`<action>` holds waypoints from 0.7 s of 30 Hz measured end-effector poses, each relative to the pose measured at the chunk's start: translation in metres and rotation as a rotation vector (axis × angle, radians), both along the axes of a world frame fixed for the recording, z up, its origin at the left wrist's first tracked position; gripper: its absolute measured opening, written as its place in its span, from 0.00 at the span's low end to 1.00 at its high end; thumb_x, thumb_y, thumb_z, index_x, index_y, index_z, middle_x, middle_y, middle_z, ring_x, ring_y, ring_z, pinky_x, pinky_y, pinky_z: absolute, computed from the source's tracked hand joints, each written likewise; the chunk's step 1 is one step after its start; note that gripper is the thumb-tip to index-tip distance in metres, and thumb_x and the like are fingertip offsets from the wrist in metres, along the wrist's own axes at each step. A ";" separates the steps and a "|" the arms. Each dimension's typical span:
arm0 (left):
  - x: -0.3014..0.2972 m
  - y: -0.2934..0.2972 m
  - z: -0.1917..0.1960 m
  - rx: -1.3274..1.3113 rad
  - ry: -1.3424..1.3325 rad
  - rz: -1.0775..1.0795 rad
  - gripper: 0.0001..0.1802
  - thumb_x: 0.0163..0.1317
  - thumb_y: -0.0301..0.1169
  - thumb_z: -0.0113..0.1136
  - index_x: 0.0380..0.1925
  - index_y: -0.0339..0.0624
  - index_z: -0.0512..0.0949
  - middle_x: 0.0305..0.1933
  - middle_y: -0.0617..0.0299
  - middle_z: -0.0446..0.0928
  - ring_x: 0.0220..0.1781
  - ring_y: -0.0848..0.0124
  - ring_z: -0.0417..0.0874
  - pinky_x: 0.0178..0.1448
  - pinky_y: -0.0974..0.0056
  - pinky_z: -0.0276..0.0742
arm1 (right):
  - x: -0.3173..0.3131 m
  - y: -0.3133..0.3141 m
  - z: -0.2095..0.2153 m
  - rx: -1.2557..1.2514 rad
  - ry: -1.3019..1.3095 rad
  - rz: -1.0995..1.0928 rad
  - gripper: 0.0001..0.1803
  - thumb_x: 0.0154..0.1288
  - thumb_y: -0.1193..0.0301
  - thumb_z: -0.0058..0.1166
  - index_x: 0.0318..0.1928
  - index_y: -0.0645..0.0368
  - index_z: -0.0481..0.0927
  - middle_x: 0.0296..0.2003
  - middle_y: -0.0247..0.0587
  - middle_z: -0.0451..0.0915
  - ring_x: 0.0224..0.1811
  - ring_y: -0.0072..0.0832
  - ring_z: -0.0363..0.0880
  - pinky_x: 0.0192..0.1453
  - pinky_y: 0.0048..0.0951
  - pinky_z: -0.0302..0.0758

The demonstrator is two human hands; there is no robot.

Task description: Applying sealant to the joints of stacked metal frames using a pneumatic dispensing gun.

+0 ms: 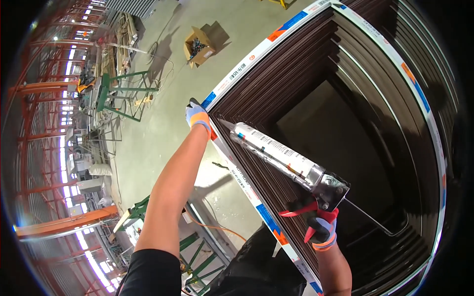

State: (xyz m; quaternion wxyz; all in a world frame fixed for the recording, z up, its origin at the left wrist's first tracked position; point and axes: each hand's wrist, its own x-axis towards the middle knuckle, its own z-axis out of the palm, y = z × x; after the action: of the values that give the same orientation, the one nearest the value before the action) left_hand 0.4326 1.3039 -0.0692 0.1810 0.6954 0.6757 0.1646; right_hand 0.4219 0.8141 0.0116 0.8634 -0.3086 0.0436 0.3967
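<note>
Presently, we are grasping the caulking gun [332, 191] by its red handle [328, 215] with our right hand [322, 231], its nozzle [227, 125] pointing toward a corner of the stacked brown frames [286, 66]. Our left hand [197, 114] is touching that corner; we cannot tell whether it is gripping. Doing this well is calling for a steady nozzle and an even squeeze. The gun is carrying a white tube [281, 149] and slanting over the stack's near side.

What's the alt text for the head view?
A gloved right hand grips a red-handled caulking gun, its nozzle near one corner of a stack of dark frames, where the gloved left hand is. A cardboard box and a green stand are on the floor beyond.
</note>
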 end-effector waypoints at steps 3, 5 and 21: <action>-0.011 0.001 -0.002 -0.052 -0.238 0.042 0.31 0.74 0.52 0.41 0.51 0.34 0.78 0.53 0.44 0.81 0.54 0.47 0.82 0.56 0.52 0.76 | 0.006 0.011 -0.017 0.007 0.050 0.005 0.28 0.54 0.75 0.56 0.57 0.71 0.71 0.46 0.56 0.82 0.53 0.49 0.82 0.60 0.44 0.74; -0.017 0.010 -0.003 -0.087 -0.365 0.072 0.31 0.73 0.53 0.42 0.52 0.34 0.79 0.52 0.46 0.82 0.52 0.49 0.83 0.54 0.53 0.76 | 0.010 0.021 -0.029 0.107 0.062 0.032 0.26 0.54 0.77 0.55 0.56 0.71 0.72 0.45 0.55 0.82 0.50 0.48 0.84 0.59 0.42 0.76; -0.022 0.014 0.009 -0.141 -0.476 0.109 0.28 0.73 0.50 0.45 0.52 0.35 0.79 0.48 0.48 0.82 0.45 0.53 0.82 0.52 0.55 0.75 | 0.027 0.045 -0.041 0.042 0.077 0.096 0.26 0.50 0.75 0.51 0.53 0.72 0.73 0.38 0.55 0.83 0.43 0.46 0.83 0.57 0.45 0.77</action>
State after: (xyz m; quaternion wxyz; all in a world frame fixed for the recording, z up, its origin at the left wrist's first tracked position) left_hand 0.4103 1.3181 -0.0604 0.3741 0.5853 0.6603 0.2855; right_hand 0.4494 0.8586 -0.0298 0.8474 -0.2766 0.0535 0.4501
